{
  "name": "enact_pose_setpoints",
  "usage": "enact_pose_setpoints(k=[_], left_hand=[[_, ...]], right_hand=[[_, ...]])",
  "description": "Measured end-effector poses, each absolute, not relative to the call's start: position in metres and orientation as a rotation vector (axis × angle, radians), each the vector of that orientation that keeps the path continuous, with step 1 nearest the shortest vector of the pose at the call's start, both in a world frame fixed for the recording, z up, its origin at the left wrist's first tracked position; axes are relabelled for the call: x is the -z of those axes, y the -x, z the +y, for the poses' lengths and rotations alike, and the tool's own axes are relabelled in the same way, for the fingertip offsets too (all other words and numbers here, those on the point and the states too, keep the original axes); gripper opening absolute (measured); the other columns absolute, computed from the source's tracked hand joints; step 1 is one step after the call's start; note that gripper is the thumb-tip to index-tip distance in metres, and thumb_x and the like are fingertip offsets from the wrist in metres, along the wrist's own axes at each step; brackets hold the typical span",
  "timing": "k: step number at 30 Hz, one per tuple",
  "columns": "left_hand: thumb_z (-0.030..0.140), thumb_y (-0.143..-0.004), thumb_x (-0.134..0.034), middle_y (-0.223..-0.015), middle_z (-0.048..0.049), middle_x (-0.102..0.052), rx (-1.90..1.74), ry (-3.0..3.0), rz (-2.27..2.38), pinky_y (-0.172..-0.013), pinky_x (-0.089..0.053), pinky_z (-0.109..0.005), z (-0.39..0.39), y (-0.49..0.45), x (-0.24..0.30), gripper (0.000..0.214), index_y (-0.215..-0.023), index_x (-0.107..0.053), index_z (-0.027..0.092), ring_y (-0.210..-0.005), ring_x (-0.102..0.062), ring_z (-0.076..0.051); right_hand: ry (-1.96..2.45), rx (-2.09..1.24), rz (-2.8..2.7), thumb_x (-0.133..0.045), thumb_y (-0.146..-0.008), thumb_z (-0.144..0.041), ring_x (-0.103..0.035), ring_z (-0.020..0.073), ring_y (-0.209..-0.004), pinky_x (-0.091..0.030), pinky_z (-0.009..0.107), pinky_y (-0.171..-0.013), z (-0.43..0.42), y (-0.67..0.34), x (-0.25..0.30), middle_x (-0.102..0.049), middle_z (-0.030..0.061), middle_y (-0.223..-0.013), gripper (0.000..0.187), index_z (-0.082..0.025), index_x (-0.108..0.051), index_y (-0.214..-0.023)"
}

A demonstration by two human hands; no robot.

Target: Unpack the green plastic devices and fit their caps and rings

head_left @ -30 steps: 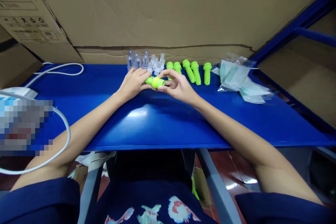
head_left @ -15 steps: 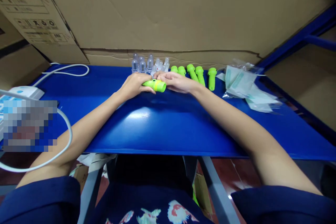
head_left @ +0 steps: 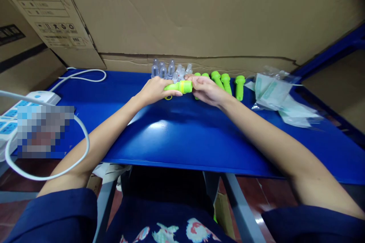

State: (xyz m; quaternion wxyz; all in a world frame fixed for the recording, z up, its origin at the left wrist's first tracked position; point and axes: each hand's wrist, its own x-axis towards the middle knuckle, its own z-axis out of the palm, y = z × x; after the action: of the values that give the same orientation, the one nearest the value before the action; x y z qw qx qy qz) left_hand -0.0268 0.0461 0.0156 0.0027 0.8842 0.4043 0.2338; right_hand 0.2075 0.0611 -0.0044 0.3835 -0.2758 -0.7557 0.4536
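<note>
My left hand [head_left: 156,88] is closed around a lime-green flashlight-shaped tube [head_left: 186,87] with a yellow ring near its ridged right end. Under the tube, by my fingers, shows a small yellow loop [head_left: 168,98]. My right hand [head_left: 207,89] is at that ridged end, its fingertips drawn together; what they pinch, if anything, is hidden. Beyond my hands stand several clear plastic domed pieces [head_left: 162,70] and smaller clear pieces [head_left: 180,71]. A row of similar green flashlight-shaped pieces [head_left: 240,87] lies behind and right of my right hand, which partly covers some of them.
The blue table [head_left: 176,136] backs onto a cardboard wall [head_left: 194,19]. Clear bags with pale packets [head_left: 272,87] lie at the right. On the left are a white power strip [head_left: 31,102] and a white cable [head_left: 88,140] looping above my left forearm.
The tube's free end has swung to point right toward my right hand. My right fingers have moved from behind the tube to its end. The whole view has shifted slightly.
</note>
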Motion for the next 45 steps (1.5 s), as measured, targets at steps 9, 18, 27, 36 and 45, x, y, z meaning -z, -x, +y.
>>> enact_pose_setpoints(k=[9,18,27,36,45], left_hand=[[0.087,-0.082,-0.043,-0.057,-0.0039,-0.061,-0.74,-2.769,1.218,-0.054,-0.025,-0.028,0.041,0.02,-0.014,0.075,-0.07,-0.067,0.018,-0.054,-0.054,-0.016],[0.079,-0.088,-0.045,-0.057,-0.0046,-0.061,-0.599,-2.724,1.201,-0.055,-0.026,-0.028,0.034,0.015,-0.019,0.069,-0.074,-0.07,0.016,-0.054,-0.053,-0.017],[0.073,-0.088,-0.054,-0.068,-0.009,-0.07,-0.502,-2.815,1.375,-0.056,-0.027,-0.027,0.039,0.019,-0.018,0.062,-0.081,-0.074,0.014,-0.063,-0.061,-0.02],[0.071,-0.092,-0.048,-0.067,-0.0072,-0.069,-0.354,-2.763,1.293,-0.057,-0.029,-0.026,0.036,0.027,-0.028,0.064,-0.08,-0.073,0.014,-0.062,-0.06,-0.018],[0.079,-0.088,-0.046,-0.066,-0.0083,-0.066,-0.223,-2.899,1.426,-0.056,-0.025,-0.028,0.037,0.024,-0.02,0.07,-0.089,-0.073,0.015,-0.064,-0.062,-0.021]], right_hand=[[0.734,-0.904,-1.985,-0.045,-0.097,-0.06,-0.064,0.0251,-0.101,-0.055,0.044,-0.087,0.045,-0.214,0.014,-0.067,0.0093,-0.104,0.041,-0.025,-0.064,-0.091],[0.702,-1.172,-1.832,-0.061,-0.087,-0.063,-0.063,0.0249,-0.103,-0.055,0.043,-0.088,0.035,-0.215,0.015,-0.064,0.0093,-0.113,0.04,-0.023,-0.057,-0.091],[0.765,-1.38,-1.582,-0.073,-0.081,-0.053,-0.065,0.022,-0.091,-0.054,0.04,-0.084,0.029,-0.202,0.015,-0.068,0.0076,-0.096,0.035,-0.021,-0.058,-0.085],[0.759,-1.588,-1.359,-0.09,-0.064,-0.049,-0.061,0.0144,-0.083,-0.053,0.026,-0.072,0.023,-0.198,0.012,-0.065,0.0032,-0.089,0.045,-0.018,-0.064,-0.083],[0.858,-1.337,-1.508,-0.095,-0.055,-0.046,-0.06,0.0097,-0.065,-0.053,0.026,-0.067,0.026,-0.201,0.014,-0.069,0.0009,-0.078,0.049,-0.015,-0.072,-0.086]])
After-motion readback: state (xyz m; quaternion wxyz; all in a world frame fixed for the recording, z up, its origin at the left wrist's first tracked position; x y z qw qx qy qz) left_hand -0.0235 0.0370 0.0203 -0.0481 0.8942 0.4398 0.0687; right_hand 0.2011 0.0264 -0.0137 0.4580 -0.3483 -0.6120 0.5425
